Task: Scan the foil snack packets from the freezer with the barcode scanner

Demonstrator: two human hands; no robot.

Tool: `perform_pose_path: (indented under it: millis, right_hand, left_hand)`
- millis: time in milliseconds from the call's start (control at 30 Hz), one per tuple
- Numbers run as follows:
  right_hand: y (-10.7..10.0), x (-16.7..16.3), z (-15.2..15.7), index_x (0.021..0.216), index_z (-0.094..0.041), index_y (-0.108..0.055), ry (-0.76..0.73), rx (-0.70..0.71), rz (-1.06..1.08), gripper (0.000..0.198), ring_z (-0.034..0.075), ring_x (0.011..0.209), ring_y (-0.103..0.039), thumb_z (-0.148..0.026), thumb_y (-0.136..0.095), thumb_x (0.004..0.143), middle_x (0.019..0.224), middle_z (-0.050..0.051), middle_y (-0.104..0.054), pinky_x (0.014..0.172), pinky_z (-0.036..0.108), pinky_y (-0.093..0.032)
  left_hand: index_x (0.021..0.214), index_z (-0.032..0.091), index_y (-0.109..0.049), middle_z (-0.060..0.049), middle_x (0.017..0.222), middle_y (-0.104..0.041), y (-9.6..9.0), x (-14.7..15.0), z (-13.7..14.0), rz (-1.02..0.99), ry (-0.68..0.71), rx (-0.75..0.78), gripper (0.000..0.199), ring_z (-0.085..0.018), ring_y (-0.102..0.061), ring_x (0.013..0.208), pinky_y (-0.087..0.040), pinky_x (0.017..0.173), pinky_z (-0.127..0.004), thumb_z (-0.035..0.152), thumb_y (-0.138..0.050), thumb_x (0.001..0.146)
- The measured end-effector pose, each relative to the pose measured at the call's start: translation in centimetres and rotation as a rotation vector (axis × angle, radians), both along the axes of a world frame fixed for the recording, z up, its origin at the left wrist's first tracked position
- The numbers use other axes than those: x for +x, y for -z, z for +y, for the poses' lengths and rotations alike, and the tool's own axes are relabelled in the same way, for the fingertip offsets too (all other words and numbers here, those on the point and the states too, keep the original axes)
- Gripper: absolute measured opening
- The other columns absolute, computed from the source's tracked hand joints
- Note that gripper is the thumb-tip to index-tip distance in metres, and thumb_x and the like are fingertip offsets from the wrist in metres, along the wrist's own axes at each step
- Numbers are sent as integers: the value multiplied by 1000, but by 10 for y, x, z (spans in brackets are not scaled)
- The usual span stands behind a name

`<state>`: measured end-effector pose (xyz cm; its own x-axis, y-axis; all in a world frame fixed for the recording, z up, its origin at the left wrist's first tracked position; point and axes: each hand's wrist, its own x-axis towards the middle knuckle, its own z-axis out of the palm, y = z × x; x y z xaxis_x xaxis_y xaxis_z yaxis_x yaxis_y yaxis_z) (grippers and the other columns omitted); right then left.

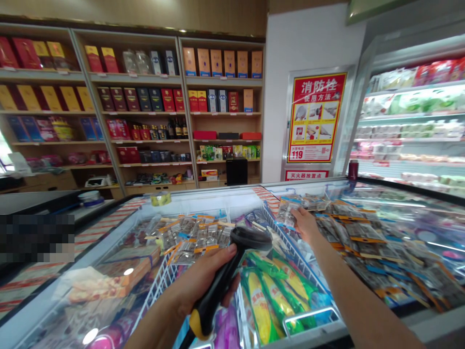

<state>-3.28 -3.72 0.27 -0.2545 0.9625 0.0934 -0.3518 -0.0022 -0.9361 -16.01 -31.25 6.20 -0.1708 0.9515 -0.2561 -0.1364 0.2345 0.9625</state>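
Note:
My left hand (205,274) is wrapped round the handle of a black barcode scanner (250,237) with a yellow-tipped base. The scanner's head tilts up to the right, above the chest freezer (192,199). My right hand (307,225) reaches forward and pinches a small clear, blue-edged snack packet (286,213) near the far side of the freezer. Beside that hand, many similar packets (363,232) with orange and blue edges are spread out on the right. Further packets (207,232) lie behind the scanner. Below it, green-wrapped corn cobs (263,300) fill part of a white wire basket (236,300).
Wooden shelves (183,114) with boxed goods line the back wall. A roll of yellow tape (161,198) sits on the freezer's far rim, and a dark red cylinder (353,170) stands at its far right. A lit refrigerated display (414,118) occupies the right side.

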Motion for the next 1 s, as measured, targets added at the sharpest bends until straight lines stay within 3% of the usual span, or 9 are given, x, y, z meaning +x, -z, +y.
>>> perform_pose_path:
  millis: [367,567,800,1000]
  right_hand:
    - [1,0,1,74,-17,-53,2,-27,26,13,9,34,-47,-19,-58,62,43,-5,-54,33,19,-37]
    - [0,0,-1,71,-18,-52,6,-19,15,16,9,33,-46,-22,-61,58,42,-6,-51,30,18,-32]
    - [1,1,0,69,-18,-51,6,2,-5,18,6,26,-35,-24,-62,58,34,-9,-43,27,17,-23]
    - [4,0,3,72,-18,-52,9,29,-23,15,10,36,-49,-24,-59,60,45,-4,-55,32,19,-34]
  left_hand:
    - [63,13,-51,-1,50,-52,-2,-5,-3,-29,-12,-31,48,-8,-45,37,-31,39,-20,61,-49,64]
    - [64,14,-49,-1,50,-53,0,-6,-1,-43,-4,-40,47,-9,-46,37,-30,38,-20,61,-50,64]
    - [66,12,-53,-1,49,-53,-3,-7,-4,-17,-4,-3,48,-8,-46,37,-31,39,-20,60,-49,65]
    - [64,12,-53,-2,50,-54,-5,-8,-6,-2,1,13,47,-9,-46,38,-32,39,-20,59,-49,66]
